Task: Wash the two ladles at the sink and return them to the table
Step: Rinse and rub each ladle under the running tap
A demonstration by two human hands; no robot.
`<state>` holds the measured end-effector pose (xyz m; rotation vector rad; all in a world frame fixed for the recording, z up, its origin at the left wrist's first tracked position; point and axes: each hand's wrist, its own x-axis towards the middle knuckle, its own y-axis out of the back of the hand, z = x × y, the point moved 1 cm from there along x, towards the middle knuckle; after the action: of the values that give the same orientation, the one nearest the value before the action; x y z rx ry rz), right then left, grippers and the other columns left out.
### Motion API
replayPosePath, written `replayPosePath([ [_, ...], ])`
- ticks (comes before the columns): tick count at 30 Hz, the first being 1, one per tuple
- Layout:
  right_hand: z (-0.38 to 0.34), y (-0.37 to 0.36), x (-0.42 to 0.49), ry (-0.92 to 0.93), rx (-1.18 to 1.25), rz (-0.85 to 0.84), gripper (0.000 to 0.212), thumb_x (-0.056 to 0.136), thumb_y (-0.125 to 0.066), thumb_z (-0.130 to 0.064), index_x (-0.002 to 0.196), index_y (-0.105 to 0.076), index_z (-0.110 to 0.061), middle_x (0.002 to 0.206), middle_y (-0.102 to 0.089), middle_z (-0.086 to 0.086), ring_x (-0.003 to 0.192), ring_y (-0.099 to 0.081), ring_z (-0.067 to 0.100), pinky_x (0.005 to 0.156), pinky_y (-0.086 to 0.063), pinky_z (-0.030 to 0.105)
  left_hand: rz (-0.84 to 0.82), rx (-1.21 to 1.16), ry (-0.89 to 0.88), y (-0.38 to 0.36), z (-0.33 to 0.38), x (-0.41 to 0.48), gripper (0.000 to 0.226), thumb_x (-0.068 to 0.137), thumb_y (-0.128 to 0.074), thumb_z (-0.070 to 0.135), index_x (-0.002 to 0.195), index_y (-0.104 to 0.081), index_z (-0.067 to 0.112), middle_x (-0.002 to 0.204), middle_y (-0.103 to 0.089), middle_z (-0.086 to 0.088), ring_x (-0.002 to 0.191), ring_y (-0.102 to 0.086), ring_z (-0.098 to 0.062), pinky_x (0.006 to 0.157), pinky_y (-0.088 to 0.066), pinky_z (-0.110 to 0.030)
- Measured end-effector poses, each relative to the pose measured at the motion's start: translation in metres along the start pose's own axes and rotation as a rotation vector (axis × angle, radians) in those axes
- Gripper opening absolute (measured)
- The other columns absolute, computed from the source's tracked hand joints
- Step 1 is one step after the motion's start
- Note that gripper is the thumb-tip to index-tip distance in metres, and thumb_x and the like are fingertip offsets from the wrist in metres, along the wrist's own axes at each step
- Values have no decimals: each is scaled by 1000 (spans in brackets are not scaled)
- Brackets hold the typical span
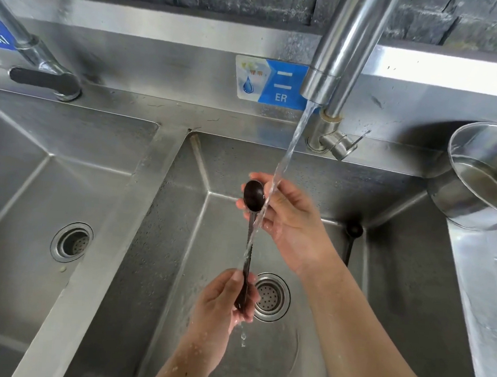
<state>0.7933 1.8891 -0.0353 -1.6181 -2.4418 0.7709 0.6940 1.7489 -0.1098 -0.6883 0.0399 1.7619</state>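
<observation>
At the sink (396,287), water running from the faucet (332,61), beyond the drain (272,297). With the right hand (292,221), fingers curled, cups the bowl of the dark ladle (253,199) beyond the drain. With the left hand (224,304), pinches the handle end just left of the drain. Long axis front-to-back, bowl pointing toward the faucet.

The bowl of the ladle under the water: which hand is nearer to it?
Right. The right hand holds the bowl of the ladle; the left hand grips the handle's far end, below.
</observation>
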Motion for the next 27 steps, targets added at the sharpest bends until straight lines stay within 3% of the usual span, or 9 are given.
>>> replayPosePath([
  [4, 39, 35, -1, -48, -278, 326, 5, 90, -69, -25, 93, -66, -22, 86, -70, 6, 79, -69, 22, 72, -54, 34, -36, 61, 205, -11, -35, 2, 31, 89, -61, 27, 97, -58, -2, 74, -61, -11, 53, -45, -18, 48, -38, -27],
  [7, 81, 81, -12, -297, -598, 571, 17, 86, -69, -33, 91, -62, -18, 81, -70, 1, 71, -65, 16, 59, -50, 24, -49, 80, 430, -21, -78, -6, 25, 94, -57, 27, 94, -57, 3, 68, -64, -7, 48, -49, -16, 45, -39, -23],
  [10, 118, 122, -35, -524, -755, 642, 28, 82, -71, -43, 91, -62, -17, 87, -70, 1, 75, -64, 17, 60, -46, 26, -116, 96, 606, -31, -111, -12, 32, 82, -62, 38, 89, -65, 6, 66, -66, -8, 51, -58, -19, 48, -44, -23],
  [13, 123, 154, -40, -555, -704, 711, 31, 83, -70, -44, 93, -66, -15, 92, -71, 7, 80, -69, 24, 71, -57, 35, -192, 39, 703, -44, -121, -6, 24, 86, -65, 30, 89, -74, 8, 75, -67, -12, 62, -63, -24, 56, -50, -31],
  [14, 119, 163, -38, -546, -657, 735, 31, 85, -68, -42, 95, -66, -13, 93, -71, 11, 80, -71, 26, 72, -60, 38, -185, 26, 704, -49, -122, -1, 21, 88, -64, 23, 93, -74, 5, 74, -67, -12, 61, -62, -23, 54, -51, -30],
  [16, 107, 177, -32, -513, -470, 773, 26, 93, -62, -37, 96, -62, -11, 92, -69, 15, 69, -71, 25, 59, -60, 33, -163, 70, 645, -64, -120, 14, 15, 94, -59, 12, 98, -68, 2, 71, -65, -9, 58, -60, -20, 50, -50, -28],
  [19, 93, 188, -24, -505, -124, 748, 25, 102, -47, -30, 93, -56, -9, 84, -66, 17, 58, -66, 25, 48, -55, 28, -91, 238, 502, -87, -114, 44, 6, 94, -57, 3, 92, -62, 3, 67, -63, -7, 53, -57, -18, 48, -47, -25],
  [24, 107, 203, -17, -491, -228, 608, 21, 99, -46, -5, 85, -62, -8, 76, -68, 13, 56, -66, 20, 56, -58, 32, 54, 345, 406, -116, -111, 99, 7, 94, -55, 3, 93, -62, 4, 78, -63, -14, 63, -62, -24, 64, -54, -33],
  [27, 123, 219, 0, -460, -325, 634, 25, 96, -51, -1, 76, -62, -12, 70, -61, 12, 58, -62, 22, 70, -58, 46, 93, 412, 377, -124, -121, 125, 13, 94, -56, 5, 89, -66, 11, 85, -68, -11, 73, -66, -23, 65, -57, -34],
])
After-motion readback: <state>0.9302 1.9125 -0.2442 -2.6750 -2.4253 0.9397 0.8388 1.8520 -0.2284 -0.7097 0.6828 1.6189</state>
